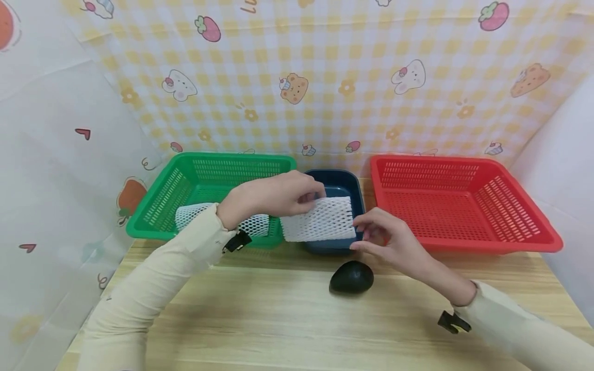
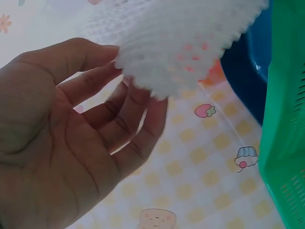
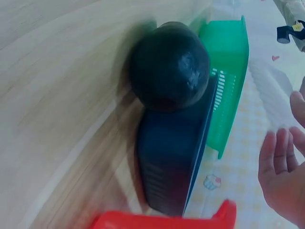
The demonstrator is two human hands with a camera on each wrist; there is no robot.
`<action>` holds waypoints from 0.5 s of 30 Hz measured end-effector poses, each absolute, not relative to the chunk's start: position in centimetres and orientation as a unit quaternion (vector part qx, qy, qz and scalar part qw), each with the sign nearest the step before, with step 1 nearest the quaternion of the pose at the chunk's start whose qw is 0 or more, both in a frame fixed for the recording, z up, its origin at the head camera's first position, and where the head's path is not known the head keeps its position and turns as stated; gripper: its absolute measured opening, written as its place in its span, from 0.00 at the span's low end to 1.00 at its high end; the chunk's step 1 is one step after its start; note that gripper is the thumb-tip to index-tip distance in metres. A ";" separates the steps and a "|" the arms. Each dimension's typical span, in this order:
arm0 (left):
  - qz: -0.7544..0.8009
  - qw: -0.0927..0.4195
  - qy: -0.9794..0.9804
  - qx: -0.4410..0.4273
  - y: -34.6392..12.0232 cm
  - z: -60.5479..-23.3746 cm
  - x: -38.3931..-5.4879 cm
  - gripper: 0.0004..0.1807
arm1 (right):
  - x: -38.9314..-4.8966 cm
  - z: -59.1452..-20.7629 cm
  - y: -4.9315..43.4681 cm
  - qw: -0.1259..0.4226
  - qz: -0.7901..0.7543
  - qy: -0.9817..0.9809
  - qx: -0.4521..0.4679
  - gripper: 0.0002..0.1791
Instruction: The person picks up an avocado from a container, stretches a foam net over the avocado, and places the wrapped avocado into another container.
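Observation:
In the head view my left hand (image 1: 278,195) pinches a white foam net sleeve (image 1: 320,221) by its upper left part, above the dark blue bin (image 1: 335,178). The left wrist view has thumb and fingertips at the rim of the sleeve (image 2: 167,47). My right hand (image 1: 394,234) is at the sleeve's right end, thumb and fingers apart; whether its fingertips touch the mesh I cannot tell. In the right wrist view this hand (image 3: 286,174) shows relaxed fingers with nothing between them. A dark avocado (image 1: 351,277) lies on the table in front of the bin.
To the left stands a green basket (image 1: 209,157) with more white foam net sleeves (image 1: 253,225) in it, partly behind my left arm. On the right is a red basket (image 1: 464,245). A patterned cloth (image 1: 325,118) hangs behind the wooden table (image 1: 260,319).

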State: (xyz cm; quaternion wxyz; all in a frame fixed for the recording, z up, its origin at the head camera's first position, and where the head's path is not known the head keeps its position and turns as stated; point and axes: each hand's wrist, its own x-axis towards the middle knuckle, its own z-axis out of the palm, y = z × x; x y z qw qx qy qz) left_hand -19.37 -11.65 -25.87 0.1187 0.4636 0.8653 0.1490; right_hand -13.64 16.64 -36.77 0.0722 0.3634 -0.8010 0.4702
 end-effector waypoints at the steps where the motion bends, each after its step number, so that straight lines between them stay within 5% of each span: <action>1: 0.163 0.117 0.863 0.464 -11.7 -26.0 -19.5 0.10 | -13.6 -36.8 16.3 0.076 0.474 -0.799 0.361 0.29; 9: 0.281 0.131 0.840 0.444 -12.5 -27.0 -20.0 0.15 | -13.7 -36.3 15.7 0.056 0.537 -0.774 0.330 0.18; 15: 0.370 0.204 0.798 0.431 -14.5 -28.1 -19.7 0.27 | -14.2 -36.4 17.1 0.090 0.535 -0.786 0.296 0.16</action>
